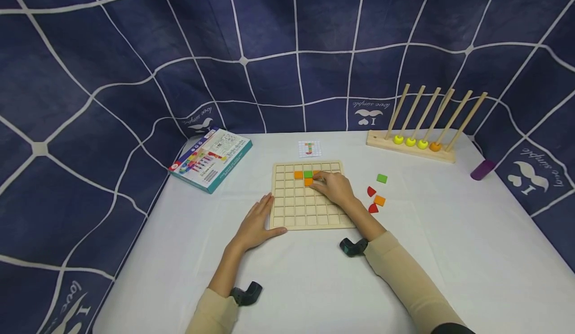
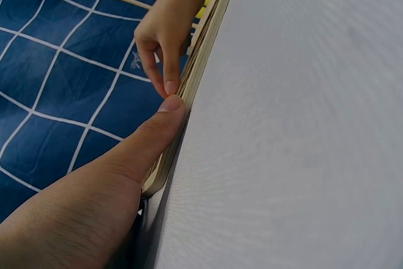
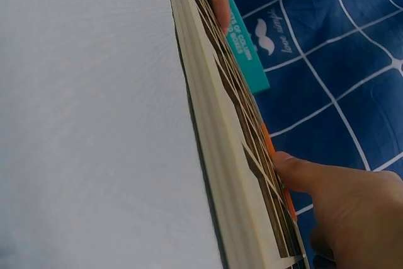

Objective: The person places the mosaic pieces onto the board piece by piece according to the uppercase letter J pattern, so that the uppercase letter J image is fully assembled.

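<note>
A wooden grid board (image 1: pixel 292 214) lies on the white table. My left hand (image 1: pixel 257 228) rests at its left side, fingers straight along the edge and thumb at the front-left corner. The left wrist view shows that thumb (image 2: pixel 154 131) against the board's edge. My right hand (image 1: pixel 334 188) reaches over the board and pinches an orange square tile (image 1: pixel 316 172) at the grid, partly hidden by the fingers. Beside it sit a green tile (image 1: pixel 308 174), another orange tile (image 1: pixel 298 174) to the left and one more orange tile (image 1: pixel 308 182) below the green.
Right of the board lie a loose green tile (image 1: pixel 382 178), an orange tile (image 1: pixel 379 200) and red pieces (image 1: pixel 371 191). A pattern card (image 1: pixel 310 149) lies behind the board. A box (image 1: pixel 211 159) stands left, a peg rack (image 1: pixel 409 149) and purple cylinder (image 1: pixel 482 169) right.
</note>
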### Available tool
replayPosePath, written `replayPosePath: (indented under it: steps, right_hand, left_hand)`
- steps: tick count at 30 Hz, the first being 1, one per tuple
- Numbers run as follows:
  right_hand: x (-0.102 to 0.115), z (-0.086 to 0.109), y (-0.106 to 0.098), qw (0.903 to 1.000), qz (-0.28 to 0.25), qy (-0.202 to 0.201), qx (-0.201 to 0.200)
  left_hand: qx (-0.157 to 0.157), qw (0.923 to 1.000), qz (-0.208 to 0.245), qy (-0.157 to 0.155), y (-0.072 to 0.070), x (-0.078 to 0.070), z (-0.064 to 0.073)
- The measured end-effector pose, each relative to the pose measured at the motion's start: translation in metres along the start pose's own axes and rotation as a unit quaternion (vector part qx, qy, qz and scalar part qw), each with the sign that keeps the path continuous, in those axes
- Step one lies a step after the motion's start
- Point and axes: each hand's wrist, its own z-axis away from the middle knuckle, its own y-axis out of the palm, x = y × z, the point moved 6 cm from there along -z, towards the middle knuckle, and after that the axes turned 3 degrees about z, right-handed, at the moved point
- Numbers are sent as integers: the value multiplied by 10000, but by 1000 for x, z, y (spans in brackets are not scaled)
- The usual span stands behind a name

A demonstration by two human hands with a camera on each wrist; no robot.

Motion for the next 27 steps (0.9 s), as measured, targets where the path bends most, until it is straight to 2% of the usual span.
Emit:
replayPosePath:
  steps: [7,12,15,20,27]
  right_hand:
    - [-9,6,-9,9992,-187,362,35]
    - [-22,15,-26,9989,-303,346,-34]
    - [-37,23,-40,9988,-296,378,-117]
    - [-66,38,-66,9980,35,528,-342]
    - [-107,59,-92,9928,323,1065,-446]
  left_hand:
    - [-51,10000,25,-1,2,2,-1]
    - [-106,9999,-9,31,0,2,0]
    - [-155,9998,-10,107,0,1,1]
    - [-155,9998,-16,114,0,1,0]
    - [-138,9999,-4,96,0,2,-1]
